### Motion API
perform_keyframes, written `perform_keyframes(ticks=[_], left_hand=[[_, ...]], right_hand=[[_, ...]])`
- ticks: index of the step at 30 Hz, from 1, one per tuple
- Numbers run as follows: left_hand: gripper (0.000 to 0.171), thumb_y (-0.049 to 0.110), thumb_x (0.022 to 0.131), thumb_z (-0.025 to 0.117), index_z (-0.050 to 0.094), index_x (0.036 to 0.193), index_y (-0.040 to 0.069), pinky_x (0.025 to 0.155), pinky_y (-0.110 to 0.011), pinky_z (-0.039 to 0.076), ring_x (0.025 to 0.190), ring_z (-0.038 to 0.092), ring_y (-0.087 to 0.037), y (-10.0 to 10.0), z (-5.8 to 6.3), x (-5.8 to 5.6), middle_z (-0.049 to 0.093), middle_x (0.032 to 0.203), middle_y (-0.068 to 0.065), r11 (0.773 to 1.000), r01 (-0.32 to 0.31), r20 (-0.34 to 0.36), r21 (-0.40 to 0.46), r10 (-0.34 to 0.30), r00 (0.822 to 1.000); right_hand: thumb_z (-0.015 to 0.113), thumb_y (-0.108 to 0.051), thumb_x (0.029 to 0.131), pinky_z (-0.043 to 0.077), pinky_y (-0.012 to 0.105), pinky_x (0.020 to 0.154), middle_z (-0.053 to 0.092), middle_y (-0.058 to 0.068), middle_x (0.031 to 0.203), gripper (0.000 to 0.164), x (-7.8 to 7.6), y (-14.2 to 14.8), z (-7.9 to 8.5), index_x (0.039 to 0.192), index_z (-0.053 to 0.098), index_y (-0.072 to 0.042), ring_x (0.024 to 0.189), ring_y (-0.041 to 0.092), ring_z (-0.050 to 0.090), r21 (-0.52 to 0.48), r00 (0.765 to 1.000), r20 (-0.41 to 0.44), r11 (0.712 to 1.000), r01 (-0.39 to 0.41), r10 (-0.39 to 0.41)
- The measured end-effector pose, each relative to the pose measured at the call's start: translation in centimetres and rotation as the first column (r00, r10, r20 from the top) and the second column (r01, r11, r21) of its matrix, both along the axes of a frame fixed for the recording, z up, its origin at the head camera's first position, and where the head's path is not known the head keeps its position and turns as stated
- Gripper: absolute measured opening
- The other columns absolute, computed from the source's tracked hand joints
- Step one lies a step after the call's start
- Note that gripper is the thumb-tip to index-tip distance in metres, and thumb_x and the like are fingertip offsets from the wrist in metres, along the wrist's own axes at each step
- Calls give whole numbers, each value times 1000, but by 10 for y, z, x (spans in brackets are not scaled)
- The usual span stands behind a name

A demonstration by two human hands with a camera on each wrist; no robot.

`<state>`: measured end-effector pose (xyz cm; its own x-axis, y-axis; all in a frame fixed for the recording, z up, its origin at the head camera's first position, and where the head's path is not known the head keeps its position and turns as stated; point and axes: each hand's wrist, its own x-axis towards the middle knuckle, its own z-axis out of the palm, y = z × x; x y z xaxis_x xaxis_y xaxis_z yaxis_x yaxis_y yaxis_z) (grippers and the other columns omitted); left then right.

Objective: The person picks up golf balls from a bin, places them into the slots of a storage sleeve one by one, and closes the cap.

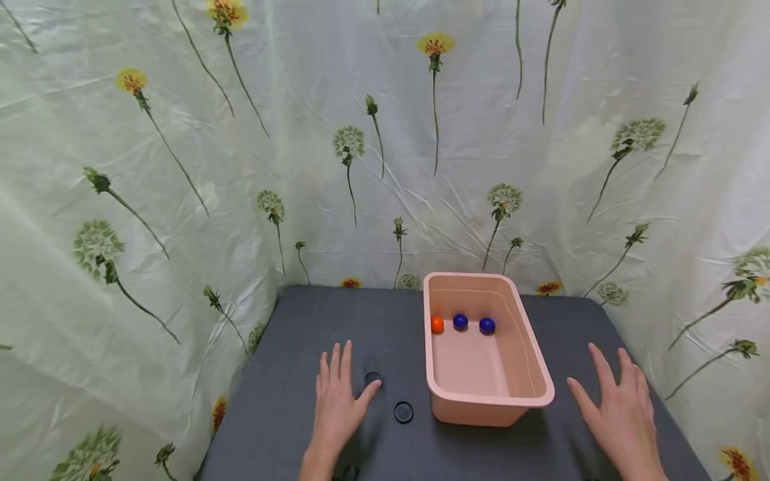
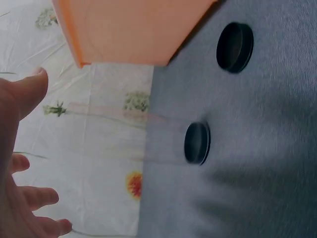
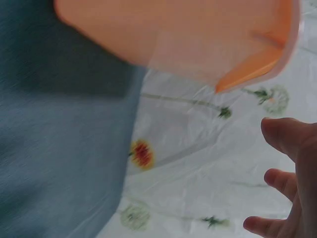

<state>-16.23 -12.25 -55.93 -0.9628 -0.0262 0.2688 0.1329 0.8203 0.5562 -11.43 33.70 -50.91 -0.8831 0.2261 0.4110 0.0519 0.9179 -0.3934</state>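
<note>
On either side of the pink box, I log left hand and right hand empty, fingers spread: likely pre-grip, next needing an inward curl.

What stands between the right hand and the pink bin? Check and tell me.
Nothing visible does: the right hand is apart from the pink bin, and the head view shows only gray tabletop in the gap.

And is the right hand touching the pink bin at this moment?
Apart. The head view shows a strip of grey table between the right hand and the pink bin.
</note>
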Motion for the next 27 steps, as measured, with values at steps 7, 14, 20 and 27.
perform_keyframes(ticks=[7, 14, 20, 27], left_hand=[[97, 58, 84, 74, 24, 161, 26, 103, -65, 36, 144, 33, -38, 12, -12, -14, 32, 160, -12, 961, 6, -12, 278, -3, 1000], [91, 40, 81, 84, 35, 157, 22, 102, -61, 40, 137, 45, -33, 22, -26, -25, 46, 153, -10, 878, 48, -44, 476, -31, 999], [88, 34, 80, 86, 40, 154, 19, 103, -57, 41, 131, 50, -31, 25, -34, -31, 53, 146, -12, 829, 80, -32, 554, -75, 997], [81, 21, 83, 85, 43, 152, 20, 104, -55, 42, 130, 52, -29, 24, -42, -36, 58, 140, -8, 806, 51, -3, 590, -61, 998]], right_hand=[[74, -33, 92, 29, 81, 81, 21, 30, 158, 78, -17, -13, 27, 158, 35, -18, 139, 58, 22, -50, 993, -42, 993, -108, 106], [74, -31, 92, 31, 80, 82, 27, 30, 156, 75, -35, -24, 54, 155, 39, -15, 131, 61, 33, -126, 976, -55, 968, -217, 212], [74, -32, 93, 34, 78, 85, 30, 27, 154, 73, -56, -38, 75, 155, 39, -16, 131, 57, 36, -165, 954, -38, 940, -299, 297], [70, -39, 95, 42, 69, 94, 36, 22, 153, 70, -93, -58, 86, 154, 40, -17, 133, 47, 40, -258, 915, -17, 883, -393, 402]])
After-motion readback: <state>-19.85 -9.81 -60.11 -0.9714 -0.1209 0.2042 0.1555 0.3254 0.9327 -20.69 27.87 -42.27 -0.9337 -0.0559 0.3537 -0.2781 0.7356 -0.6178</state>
